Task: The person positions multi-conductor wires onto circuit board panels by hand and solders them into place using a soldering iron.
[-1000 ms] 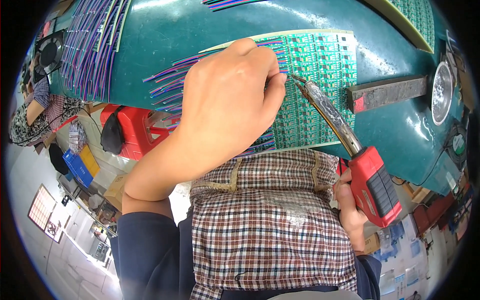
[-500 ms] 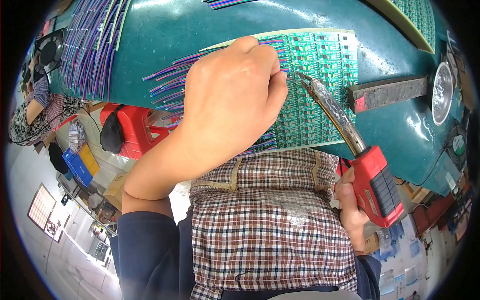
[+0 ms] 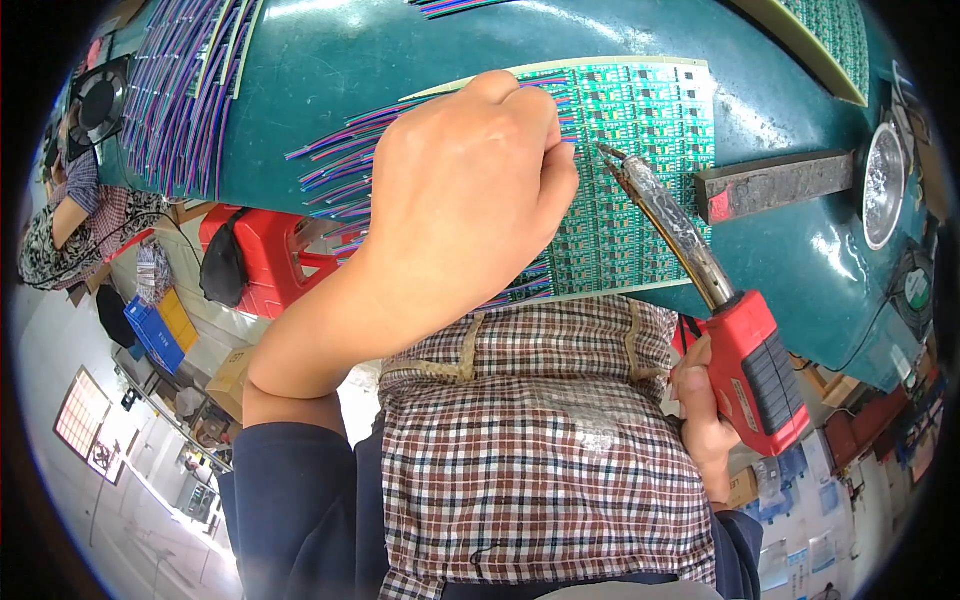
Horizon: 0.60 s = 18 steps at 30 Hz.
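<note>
The red-handled, metal-barrelled soldering iron (image 3: pixel 740 330) is holding its tip near the thumb of the left hand (image 3: pixel 465 180); a slip could be burning skin. That hand is arching palm-down over the flat green circuit-board panel (image 3: pixel 640 100) on the glossy teal table (image 3: pixel 330 70), fingertip closure being indiscernible; the right hand (image 3: pixel 702 405) is clamping the iron's handle.

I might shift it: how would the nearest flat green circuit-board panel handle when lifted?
The panel is probably light and fairly stiff: a thin, flat sheet. The slender multicoloured wires at its left would likely flop, being fanned out loosely.
</note>
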Each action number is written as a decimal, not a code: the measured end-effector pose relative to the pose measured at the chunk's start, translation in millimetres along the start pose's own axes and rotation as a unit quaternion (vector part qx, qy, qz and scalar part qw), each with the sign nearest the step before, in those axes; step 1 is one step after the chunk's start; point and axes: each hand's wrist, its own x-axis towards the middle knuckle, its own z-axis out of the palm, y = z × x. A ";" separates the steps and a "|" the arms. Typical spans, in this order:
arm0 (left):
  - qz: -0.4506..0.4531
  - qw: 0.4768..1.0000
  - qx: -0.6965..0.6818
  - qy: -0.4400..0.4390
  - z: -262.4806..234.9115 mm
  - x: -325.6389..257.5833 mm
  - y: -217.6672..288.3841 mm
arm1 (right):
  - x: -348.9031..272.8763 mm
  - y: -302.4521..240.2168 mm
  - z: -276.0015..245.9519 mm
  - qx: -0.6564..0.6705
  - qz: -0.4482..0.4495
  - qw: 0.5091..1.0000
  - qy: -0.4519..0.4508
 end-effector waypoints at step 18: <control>0.008 1.000 0.014 0.011 2.0 -1.5 0.1 | 2.4 -3.6 -0.3 0.017 -0.001 1.000 -0.005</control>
